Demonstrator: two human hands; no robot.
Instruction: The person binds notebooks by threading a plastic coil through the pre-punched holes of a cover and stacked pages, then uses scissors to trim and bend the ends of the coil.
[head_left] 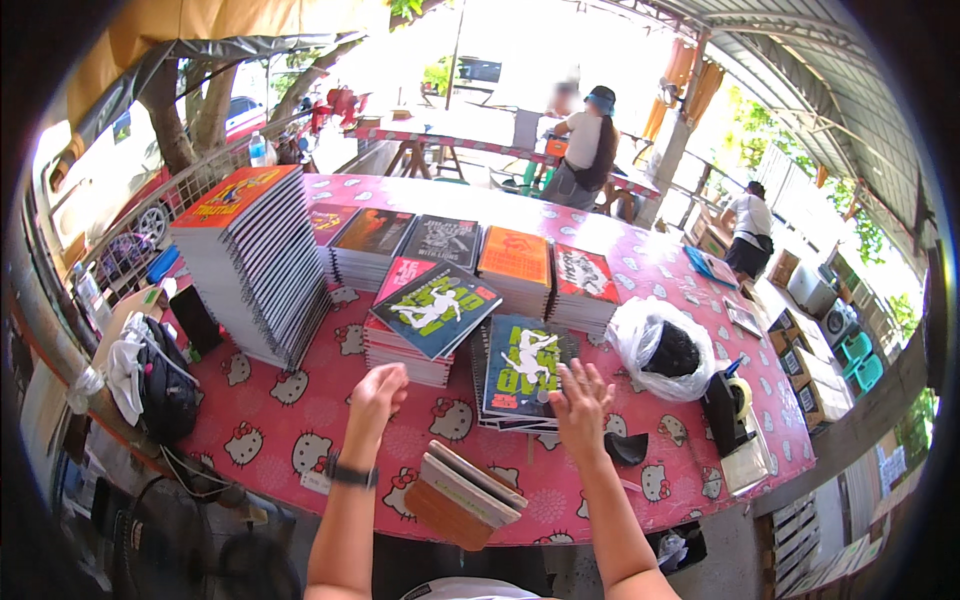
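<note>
I observe left hand [378, 392] half-curled, seemingly empty; right hand [583, 396] spread at rectangular blue-and-green card-covered notebook [524, 366], likely light, slick; grip opposite edges

The left forearm [341, 528] bears a dark wristband [352, 475]; the barely visible garment [478, 589] seems whitish.

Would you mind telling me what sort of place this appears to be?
It looks like an open-sided, roofed work area, perhaps a small notebook workshop: a metal roof spans overhead, stacks of spiral-bound notebooks stand on a pink-covered table, and cardboard boxes sit off to the right.
</note>
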